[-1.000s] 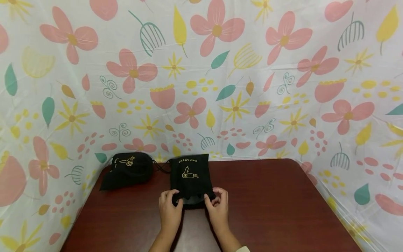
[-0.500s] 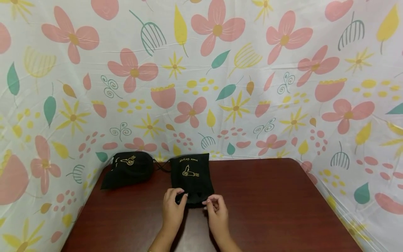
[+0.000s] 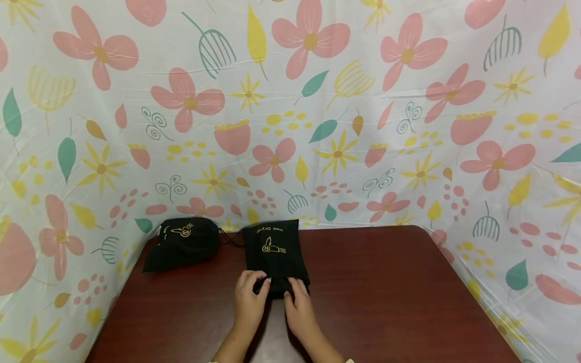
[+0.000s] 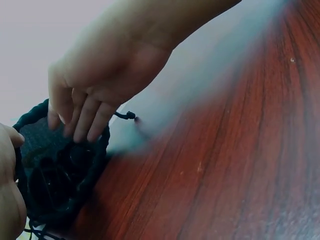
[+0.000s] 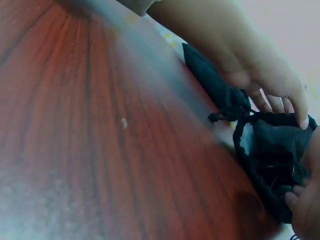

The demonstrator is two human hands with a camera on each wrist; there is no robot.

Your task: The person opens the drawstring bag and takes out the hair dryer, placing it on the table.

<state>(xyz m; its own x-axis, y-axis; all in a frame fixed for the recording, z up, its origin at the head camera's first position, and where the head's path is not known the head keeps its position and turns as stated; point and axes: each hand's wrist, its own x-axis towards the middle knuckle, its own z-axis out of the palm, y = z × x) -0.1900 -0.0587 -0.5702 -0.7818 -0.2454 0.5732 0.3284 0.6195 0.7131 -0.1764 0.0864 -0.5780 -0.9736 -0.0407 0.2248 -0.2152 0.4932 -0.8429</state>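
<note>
Head view: right hand (image 3: pixel 300 310) has moved leftward over open bag (image 3: pixel 273 261).

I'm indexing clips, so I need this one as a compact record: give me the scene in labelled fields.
Surface: reddish-brown table
Main item: open bag, black, printed "Hair Dryer", mouth toward the person
Left hand: grips the rim at the left side
Right hand: fingers reaching into the mouth
Contents: dark shapes, unidentifiable
Second item: other black bag, further left, untouched
Backdrop: floral sheet
</note>
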